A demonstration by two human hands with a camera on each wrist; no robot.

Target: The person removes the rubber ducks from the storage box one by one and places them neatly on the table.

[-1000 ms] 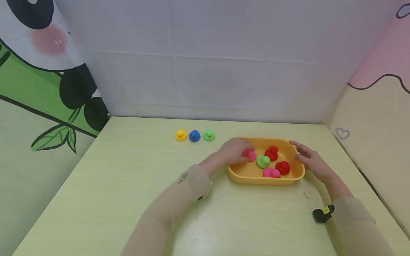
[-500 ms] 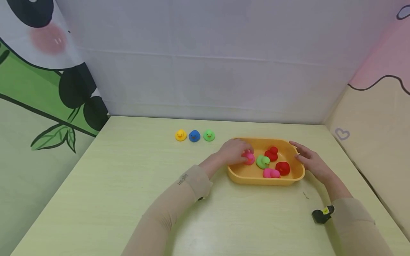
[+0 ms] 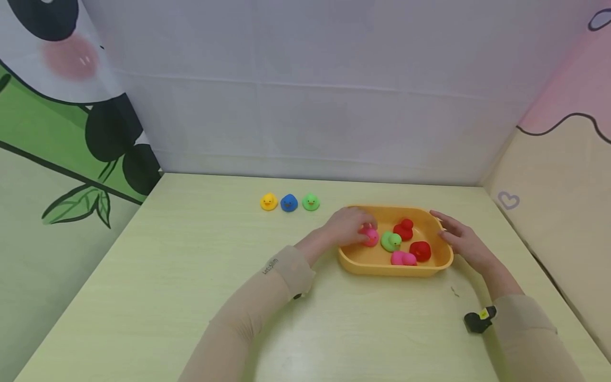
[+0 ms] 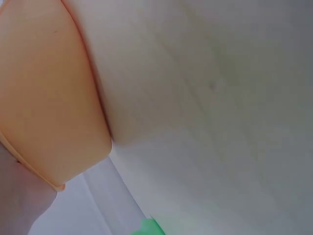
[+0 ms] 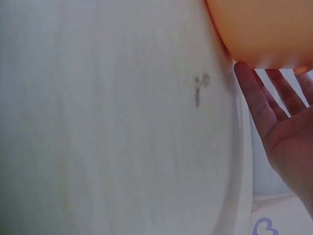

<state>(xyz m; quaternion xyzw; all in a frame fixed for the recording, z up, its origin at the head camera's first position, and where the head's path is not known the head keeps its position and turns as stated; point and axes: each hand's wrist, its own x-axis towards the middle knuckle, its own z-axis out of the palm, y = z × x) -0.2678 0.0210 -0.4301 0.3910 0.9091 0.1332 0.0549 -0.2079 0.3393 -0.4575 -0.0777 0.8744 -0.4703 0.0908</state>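
In the head view, my left hand reaches over the left rim of a yellow-orange tray and pinches a pink toy duck inside it. The tray also holds a green duck, a second pink duck and two red ducks, one at the back and one nearer the front. My right hand touches the tray's right end with extended fingers. In the right wrist view, the thumb and fingers meet the tray wall. The left wrist view hides the held duck behind the tray.
Behind and left of the tray, a yellow duck, a blue duck and a green duck stand in a row on the table. A pale backdrop rises at the table's far edge, with printed panels at both sides.
Over the last second my left fingers have closed further round the pink duck, which turned and shifted slightly. My right hand has stayed at the tray's end.
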